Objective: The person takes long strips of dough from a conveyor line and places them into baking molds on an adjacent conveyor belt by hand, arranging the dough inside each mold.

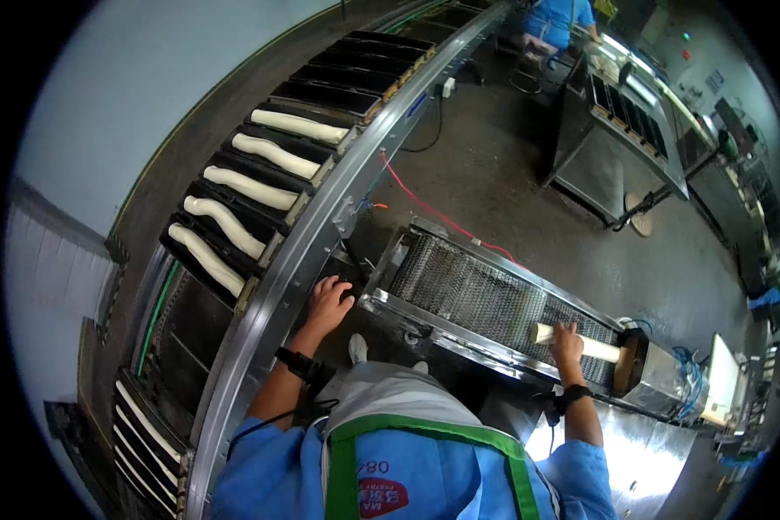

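My right hand (pixel 567 345) is wrapped round a pale dough roll (pixel 601 350) at the right part of a short mesh conveyor (pixel 468 290). The roll lies across the mesh, its far end against the brownish mouth (pixel 632 366) of a metal machine. My left hand (pixel 328 305) holds nothing, its fingers apart and slightly bent, beside the metal rail (pixel 295 260) of the long conveyor. Just beyond it, long dough strips (pixel 250 188) lie in black baking pans (pixel 172 245), one strip per pan.
Several black pans (pixel 338 82) with no dough stand farther up the long conveyor. More filled pans (pixel 147 442) are at lower left. A red cable (pixel 425 206) crosses the floor. A metal table (pixel 615 165) with black pans and a person in blue (pixel 556 22) are at the back.
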`<state>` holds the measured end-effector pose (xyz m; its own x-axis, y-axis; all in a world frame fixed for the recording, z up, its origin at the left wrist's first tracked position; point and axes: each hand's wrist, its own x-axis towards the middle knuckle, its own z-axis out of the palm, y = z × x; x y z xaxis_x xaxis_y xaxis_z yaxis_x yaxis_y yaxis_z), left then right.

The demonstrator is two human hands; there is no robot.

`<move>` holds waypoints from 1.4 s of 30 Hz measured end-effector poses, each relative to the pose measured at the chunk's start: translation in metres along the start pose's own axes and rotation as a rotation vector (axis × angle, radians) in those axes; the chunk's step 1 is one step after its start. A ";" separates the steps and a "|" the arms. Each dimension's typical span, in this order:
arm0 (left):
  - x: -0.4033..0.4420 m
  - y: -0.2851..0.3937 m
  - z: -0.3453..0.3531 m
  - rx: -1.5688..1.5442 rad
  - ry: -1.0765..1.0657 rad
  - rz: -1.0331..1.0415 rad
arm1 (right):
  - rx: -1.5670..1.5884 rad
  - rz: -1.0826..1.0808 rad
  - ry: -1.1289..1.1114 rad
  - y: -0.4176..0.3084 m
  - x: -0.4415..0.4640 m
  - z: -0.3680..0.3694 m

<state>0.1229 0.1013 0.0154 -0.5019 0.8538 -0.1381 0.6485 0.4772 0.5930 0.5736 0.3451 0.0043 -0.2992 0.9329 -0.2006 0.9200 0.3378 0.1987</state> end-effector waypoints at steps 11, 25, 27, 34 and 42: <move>0.073 -0.022 -0.053 -0.094 0.147 0.192 | 1.204 0.028 0.226 -0.019 0.072 -0.247; 0.170 -0.034 -0.121 -0.092 0.340 0.250 | 1.728 -0.780 -0.198 -0.419 0.287 -0.350; 0.183 -0.028 -0.126 -0.051 0.356 0.253 | 1.524 -0.615 -0.512 -0.444 0.312 -0.305; 0.244 -0.023 -0.119 0.112 0.299 0.176 | 1.168 -0.551 -0.421 -0.324 0.304 -0.195; 0.386 -0.051 -0.093 0.116 0.348 0.049 | 0.103 0.191 -0.310 -0.034 0.213 -0.012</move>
<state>-0.1566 0.3870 0.0058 -0.6207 0.7635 0.1782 0.7270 0.4754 0.4956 0.4751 0.5342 -0.0338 -0.0429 0.8902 -0.4535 0.9771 0.1320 0.1666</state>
